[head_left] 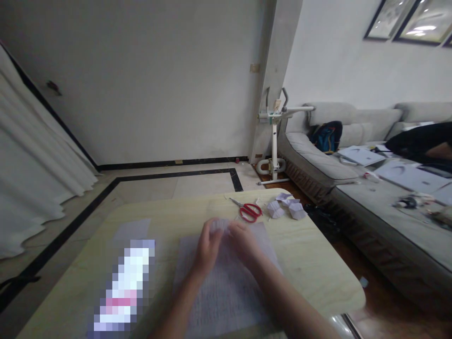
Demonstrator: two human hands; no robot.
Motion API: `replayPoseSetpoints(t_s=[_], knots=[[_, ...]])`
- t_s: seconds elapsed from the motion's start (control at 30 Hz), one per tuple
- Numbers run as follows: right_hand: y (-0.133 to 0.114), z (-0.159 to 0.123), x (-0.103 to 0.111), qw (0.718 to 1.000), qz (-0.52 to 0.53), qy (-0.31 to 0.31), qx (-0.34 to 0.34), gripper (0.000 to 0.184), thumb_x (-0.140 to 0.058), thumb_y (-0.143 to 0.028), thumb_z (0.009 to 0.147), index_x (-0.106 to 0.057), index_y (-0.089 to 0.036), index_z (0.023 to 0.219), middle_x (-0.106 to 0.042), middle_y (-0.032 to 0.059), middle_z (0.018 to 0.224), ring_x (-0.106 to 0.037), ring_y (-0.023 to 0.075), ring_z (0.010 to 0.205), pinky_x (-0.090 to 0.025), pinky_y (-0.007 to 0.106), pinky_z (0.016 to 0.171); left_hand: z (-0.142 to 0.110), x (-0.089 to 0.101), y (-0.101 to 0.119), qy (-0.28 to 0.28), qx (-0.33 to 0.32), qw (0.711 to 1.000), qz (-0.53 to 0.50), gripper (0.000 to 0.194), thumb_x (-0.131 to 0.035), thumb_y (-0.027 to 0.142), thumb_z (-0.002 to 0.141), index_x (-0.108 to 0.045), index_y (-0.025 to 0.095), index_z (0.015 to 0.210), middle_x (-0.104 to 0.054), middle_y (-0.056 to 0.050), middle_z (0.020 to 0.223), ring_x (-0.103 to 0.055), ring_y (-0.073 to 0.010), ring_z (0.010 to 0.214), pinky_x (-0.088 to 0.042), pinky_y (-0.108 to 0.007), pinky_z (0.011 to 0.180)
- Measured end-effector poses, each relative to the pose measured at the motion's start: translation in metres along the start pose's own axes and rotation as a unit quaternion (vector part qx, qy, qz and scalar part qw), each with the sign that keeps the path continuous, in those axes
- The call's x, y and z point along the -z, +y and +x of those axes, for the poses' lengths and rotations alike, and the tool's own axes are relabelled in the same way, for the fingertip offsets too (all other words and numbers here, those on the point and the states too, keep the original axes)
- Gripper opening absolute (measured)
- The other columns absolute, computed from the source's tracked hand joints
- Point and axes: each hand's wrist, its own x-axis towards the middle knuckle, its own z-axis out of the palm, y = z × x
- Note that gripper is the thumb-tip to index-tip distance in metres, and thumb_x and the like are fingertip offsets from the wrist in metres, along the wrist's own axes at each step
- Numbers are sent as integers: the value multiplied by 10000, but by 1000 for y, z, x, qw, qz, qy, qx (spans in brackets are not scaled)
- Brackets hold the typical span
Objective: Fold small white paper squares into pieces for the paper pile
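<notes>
Both my hands meet over the middle of a pale wooden table (310, 263). My left hand (208, 247) and my right hand (243, 242) are closed on a small piece of white folded paper (219, 224) held between their fingertips. Under my forearms lies a large sheet of printed paper (226, 287). Red-handled scissors (248, 210) lie just beyond my right hand. Several small folded white paper pieces (286, 207) sit at the table's far right edge.
A blurred white and pink object (125, 287) lies on the table at the left. A thin sheet (131, 230) lies beyond it. A grey sofa (353, 179) with papers and a bag stands at the right, and a white exercise machine (273, 141) by the wall.
</notes>
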Motion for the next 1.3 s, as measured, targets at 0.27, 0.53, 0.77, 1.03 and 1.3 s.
replayPoseSetpoints(t_s=[0.27,0.53,0.77,1.03,1.3], knots=[[-7,-3,2,989,-141,-13,46,115,-639,-288,696,-675,-204,765,-655,11,745,-578,177,704,-429,274,649,3,7,4,15,1,1000,4,358,-533,405,839,-532,174,1114,-617,-95,1091,-577,-230,1041,-449,-359,909],[-16,3,18,943,-317,-53,81,63,-605,-210,704,-651,-180,673,-596,-2,647,-522,132,601,-380,226,553,5,10,5,8,13,1000,14,377,-542,404,823,-528,174,1121,-611,-85,1091,-566,-229,1048,-432,-349,920],[-9,5,14,934,-335,-18,121,126,-601,-215,707,-633,-193,588,-594,16,650,-531,155,655,-399,240,588,3,9,11,-35,43,998,0,379,-530,425,821,-484,179,1106,-604,-63,1018,-583,-212,975,-459,-317,853],[-9,-3,6,982,-185,-13,34,78,-605,-234,669,-648,-204,612,-602,7,612,-507,151,563,-375,252,530,1,10,18,-75,66,994,-35,457,-606,380,781,-429,186,1155,-596,-51,1014,-596,-199,941,-470,-313,830],[-15,-2,9,945,-308,-6,112,100,-622,-179,684,-665,-228,608,-624,7,669,-553,172,681,-404,263,619,4,15,11,-87,64,994,-28,478,-601,372,768,-447,177,1177,-585,-79,1091,-575,-242,1031,-460,-369,888]])
